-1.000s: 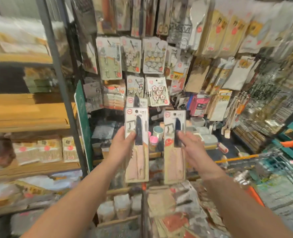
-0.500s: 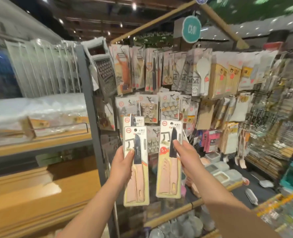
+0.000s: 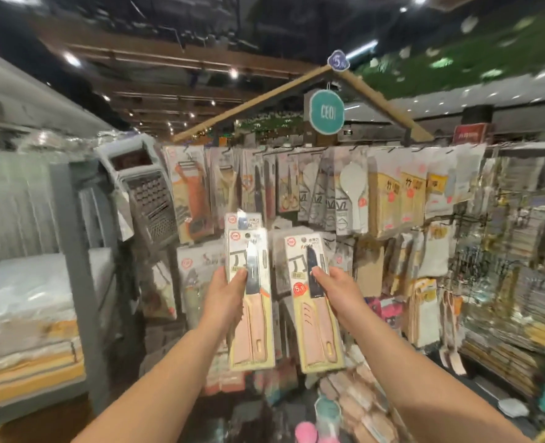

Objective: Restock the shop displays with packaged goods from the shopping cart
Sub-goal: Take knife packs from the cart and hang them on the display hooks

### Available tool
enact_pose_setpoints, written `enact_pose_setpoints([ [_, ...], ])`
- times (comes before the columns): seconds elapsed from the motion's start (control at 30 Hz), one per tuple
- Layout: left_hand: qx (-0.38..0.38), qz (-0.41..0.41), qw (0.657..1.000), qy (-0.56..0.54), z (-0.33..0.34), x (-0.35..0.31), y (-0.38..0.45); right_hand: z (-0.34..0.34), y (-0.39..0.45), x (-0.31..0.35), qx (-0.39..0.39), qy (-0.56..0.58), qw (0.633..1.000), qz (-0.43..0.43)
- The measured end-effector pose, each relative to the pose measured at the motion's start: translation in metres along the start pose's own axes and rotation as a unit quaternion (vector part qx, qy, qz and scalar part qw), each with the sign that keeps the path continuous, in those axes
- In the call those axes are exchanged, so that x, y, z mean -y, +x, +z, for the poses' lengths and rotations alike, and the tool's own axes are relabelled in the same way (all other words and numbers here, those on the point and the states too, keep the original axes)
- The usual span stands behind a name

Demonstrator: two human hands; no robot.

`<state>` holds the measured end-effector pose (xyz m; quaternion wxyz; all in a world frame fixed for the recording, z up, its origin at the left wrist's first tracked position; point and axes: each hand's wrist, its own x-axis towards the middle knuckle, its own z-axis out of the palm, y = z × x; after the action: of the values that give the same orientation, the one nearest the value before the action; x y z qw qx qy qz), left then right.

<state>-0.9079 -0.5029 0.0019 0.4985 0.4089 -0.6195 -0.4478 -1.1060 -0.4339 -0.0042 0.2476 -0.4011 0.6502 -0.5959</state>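
Note:
I hold two carded knife packs up in front of the hanging display (image 3: 328,193). My left hand (image 3: 224,295) grips the left knife pack (image 3: 252,334) by its left edge, thumb on the front; a second card peeks out behind its top (image 3: 242,220). My right hand (image 3: 335,292) pinches the right knife pack (image 3: 317,334) at its right edge, thumb across the dark blade. Each pack shows a pink-handled knife with a pink sheath. The shopping cart is out of view.
Pegs carry peelers, scissors, rice paddles (image 3: 351,187) and yellow packs (image 3: 386,199). A box grater (image 3: 149,199) hangs at the upper left beside a grey shelf post (image 3: 79,282). Wire racks with utensils (image 3: 514,266) fill the right. A round teal sign (image 3: 326,112) hangs above.
My view has tilted upward from the lower shelves to the top row of pegs and the ceiling. Both hands have risen with the knife packs, and the packs have spread slightly apart.

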Motion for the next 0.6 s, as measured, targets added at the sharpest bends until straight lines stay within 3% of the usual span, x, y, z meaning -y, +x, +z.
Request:
enact_pose_setpoints([
  [0.17,-0.008,0.046,0.997,0.058,0.034,-0.030,0.045,-0.027,0.077,0.024,-0.030,0.001,1.000,-0.008],
  [0.6,-0.096,0.061,0.992,0.061,0.033,-0.046,0.109,-0.013,0.200,0.084,0.056,0.019,0.994,-0.090],
])
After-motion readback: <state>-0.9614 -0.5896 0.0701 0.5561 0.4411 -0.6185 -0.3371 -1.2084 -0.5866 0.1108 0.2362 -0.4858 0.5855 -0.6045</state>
